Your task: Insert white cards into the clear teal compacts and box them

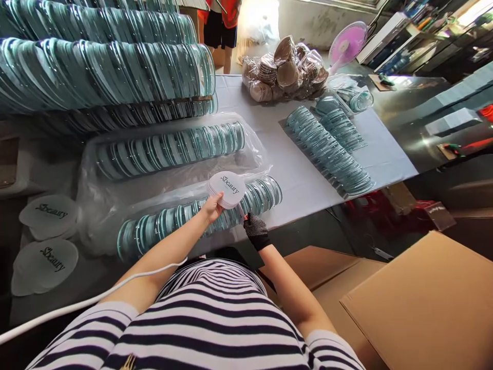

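A stack of round white cards point(230, 186) printed with "beauty" lettering is pinched in my left hand point(213, 207), thumb on top. My right hand point(254, 226) wears a dark dotted glove with fingertips bare. Its fingers are closed just below the cards' right edge, on something thin that I cannot make out. Beneath both hands lies a row of clear, green-tinted round lids point(154, 231), standing on edge against each other. Another such row point(173, 149) rests farther back on clear plastic wrap point(92, 205).
Tall stacked lid rows point(103, 72) stand at the back left. More printed cards point(46, 262) lie at left. Bagged brown pieces point(287, 69), further lid rows point(327, 149) and a pink fan point(348, 41) are beyond. A cardboard box point(419, 303) is at right. Another person point(219, 31) stands behind.
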{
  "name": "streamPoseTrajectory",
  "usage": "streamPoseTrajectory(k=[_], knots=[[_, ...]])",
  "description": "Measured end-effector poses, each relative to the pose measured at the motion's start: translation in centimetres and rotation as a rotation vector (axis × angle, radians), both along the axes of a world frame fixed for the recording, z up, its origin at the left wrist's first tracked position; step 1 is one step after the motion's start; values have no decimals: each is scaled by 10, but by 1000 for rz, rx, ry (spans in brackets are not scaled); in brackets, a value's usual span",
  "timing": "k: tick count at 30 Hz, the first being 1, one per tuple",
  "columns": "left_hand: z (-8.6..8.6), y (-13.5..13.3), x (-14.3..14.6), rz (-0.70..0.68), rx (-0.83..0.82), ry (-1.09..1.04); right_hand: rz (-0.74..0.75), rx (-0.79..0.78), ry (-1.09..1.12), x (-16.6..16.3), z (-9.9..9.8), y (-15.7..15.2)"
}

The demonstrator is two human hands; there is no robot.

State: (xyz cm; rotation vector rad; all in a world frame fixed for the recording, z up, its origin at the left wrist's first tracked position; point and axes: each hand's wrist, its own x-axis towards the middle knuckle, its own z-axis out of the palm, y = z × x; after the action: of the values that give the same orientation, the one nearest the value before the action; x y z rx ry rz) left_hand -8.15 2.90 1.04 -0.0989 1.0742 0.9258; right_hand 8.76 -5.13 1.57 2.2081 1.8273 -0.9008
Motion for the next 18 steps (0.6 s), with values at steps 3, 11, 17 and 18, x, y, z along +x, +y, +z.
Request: streamPoseTrajectory(k=[3,11,17,18], knots=[[1,0,0,-11,9,7,-10,-28,-7,-10,-4,4],[3,-1,2,-7,17,38,-400,-342,731,0,-14,16],[-2,-3,6,-4,71,62,-516,-421,868,5,-9,24],[-2,-3,6,-8,84,65,-490,-365,767,6,-6,31]])
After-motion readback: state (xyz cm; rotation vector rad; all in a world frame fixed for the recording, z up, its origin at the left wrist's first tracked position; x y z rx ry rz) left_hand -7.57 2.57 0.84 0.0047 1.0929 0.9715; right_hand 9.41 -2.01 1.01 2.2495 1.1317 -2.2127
